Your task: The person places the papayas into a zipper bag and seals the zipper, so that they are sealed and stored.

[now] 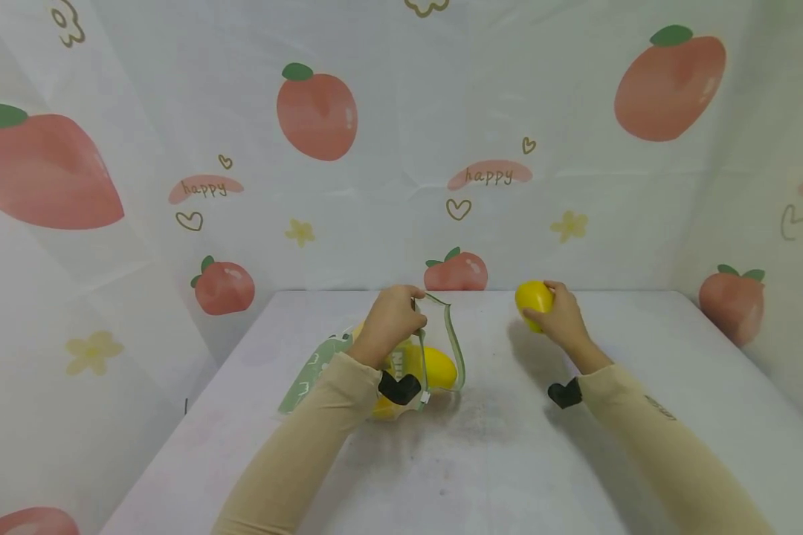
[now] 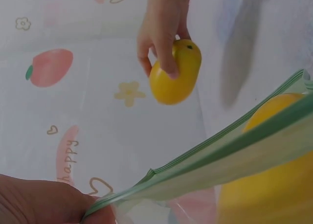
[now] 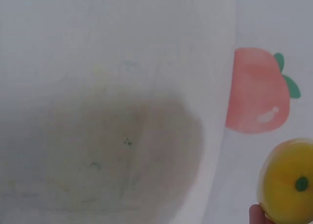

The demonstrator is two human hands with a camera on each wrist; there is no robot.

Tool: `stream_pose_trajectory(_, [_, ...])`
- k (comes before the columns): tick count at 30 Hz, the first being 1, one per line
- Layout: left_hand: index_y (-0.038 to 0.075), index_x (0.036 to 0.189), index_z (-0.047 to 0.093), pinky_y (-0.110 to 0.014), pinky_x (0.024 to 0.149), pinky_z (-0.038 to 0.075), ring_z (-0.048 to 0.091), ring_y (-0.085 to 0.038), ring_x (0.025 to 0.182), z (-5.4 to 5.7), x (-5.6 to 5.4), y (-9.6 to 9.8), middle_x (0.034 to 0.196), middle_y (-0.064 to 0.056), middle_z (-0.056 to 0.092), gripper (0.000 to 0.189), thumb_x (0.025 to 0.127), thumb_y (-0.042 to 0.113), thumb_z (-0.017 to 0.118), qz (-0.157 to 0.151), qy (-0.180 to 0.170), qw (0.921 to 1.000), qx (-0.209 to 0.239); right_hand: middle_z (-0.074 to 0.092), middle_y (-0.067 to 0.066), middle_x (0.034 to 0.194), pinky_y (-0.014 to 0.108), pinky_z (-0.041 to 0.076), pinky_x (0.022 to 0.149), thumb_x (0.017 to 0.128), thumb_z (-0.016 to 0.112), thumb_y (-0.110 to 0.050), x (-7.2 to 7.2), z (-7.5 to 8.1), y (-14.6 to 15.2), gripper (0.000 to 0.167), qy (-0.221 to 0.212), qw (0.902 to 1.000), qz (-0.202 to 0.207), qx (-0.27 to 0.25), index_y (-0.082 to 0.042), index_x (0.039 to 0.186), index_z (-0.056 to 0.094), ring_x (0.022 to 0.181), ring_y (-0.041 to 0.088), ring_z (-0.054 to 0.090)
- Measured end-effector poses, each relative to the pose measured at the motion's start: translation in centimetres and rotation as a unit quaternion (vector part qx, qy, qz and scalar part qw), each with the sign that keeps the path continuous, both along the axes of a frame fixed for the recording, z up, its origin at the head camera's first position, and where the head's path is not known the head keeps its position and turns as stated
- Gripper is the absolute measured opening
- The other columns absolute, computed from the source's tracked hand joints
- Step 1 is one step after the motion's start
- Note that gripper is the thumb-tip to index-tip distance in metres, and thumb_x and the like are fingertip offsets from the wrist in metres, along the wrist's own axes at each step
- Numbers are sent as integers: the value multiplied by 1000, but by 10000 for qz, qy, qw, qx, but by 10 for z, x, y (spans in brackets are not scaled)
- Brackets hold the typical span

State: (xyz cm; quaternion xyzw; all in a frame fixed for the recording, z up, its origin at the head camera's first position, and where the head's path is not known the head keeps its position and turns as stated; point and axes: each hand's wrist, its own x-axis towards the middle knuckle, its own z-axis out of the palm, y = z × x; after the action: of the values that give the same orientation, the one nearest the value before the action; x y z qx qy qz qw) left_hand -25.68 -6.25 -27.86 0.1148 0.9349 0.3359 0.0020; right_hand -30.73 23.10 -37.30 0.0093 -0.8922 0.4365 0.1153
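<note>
My left hand [image 1: 393, 321] pinches the green-trimmed rim of a clear zip bag [image 1: 316, 365], which lies tilted on the table with its mouth parted toward the right. Inside the bag are yellow fruits [image 1: 439, 368], partly hidden by the hand and sleeve. In the left wrist view the green zip edge [image 2: 234, 145] runs up from the left thumb and fingers [image 2: 44, 200]. My right hand [image 1: 562, 316] grips a smooth yellow oval fruit [image 1: 532, 296] above the table, right of the bag and apart from it. A dark stem spot shows on this fruit [image 3: 288, 182] in the right wrist view.
A pale table [image 1: 508, 461] with faint marks lies under both arms. Its back edge meets a white cloth backdrop [image 1: 388, 215] printed with peaches, hearts and flowers. Cloth also hangs along the left and right sides. Dark heart-shaped patches [image 1: 399, 387] sit at the cuffs.
</note>
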Motion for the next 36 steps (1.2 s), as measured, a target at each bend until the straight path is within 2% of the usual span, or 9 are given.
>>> stream_pose_trajectory(8, [2,132,59,-22,51,40,64,-13,58,0,0,0,63,-5,59,47,85,-1,63,-34,5,10000,91,35,34,141,61,41,100,88,66,-13,12,10,-13,73,159,9996,211,-61,7,145,26,122,48,42])
stream_pose_trajectory(15, [3,132,59,-22,52,41,64,-13,58,-1,-1,-1,63,-5,60,47,84,-1,63,-10,23,10000,4,36,31,140,59,44,97,87,68,-13,25,11,-25,72,296,9985,452,53,4,145,29,120,46,44])
stream_pose_trajectory(25, [3,132,58,-22,53,42,65,-12,58,0,0,0,65,-5,60,48,85,0,64,56,-42,10000,21,40,28,138,56,48,94,86,70,-13,52,15,-44,70,442,9960,749,203,3,144,32,112,42,50])
stream_pose_trajectory(32, [3,132,59,-22,53,42,64,-12,58,-1,-1,-1,66,-6,61,47,85,0,64,22,-25,10000,33,42,26,138,52,52,87,85,71,-12,66,15,-53,70,587,9932,981,205,1,143,36,107,40,52])
stream_pose_trajectory(36, [2,132,59,-21,52,41,64,-12,57,-1,-1,0,65,-6,60,47,85,0,64,2,-15,10000,49,43,23,138,52,52,87,84,72,-12,73,13,-58,69,649,9913,1129,169,0,143,37,110,38,51])
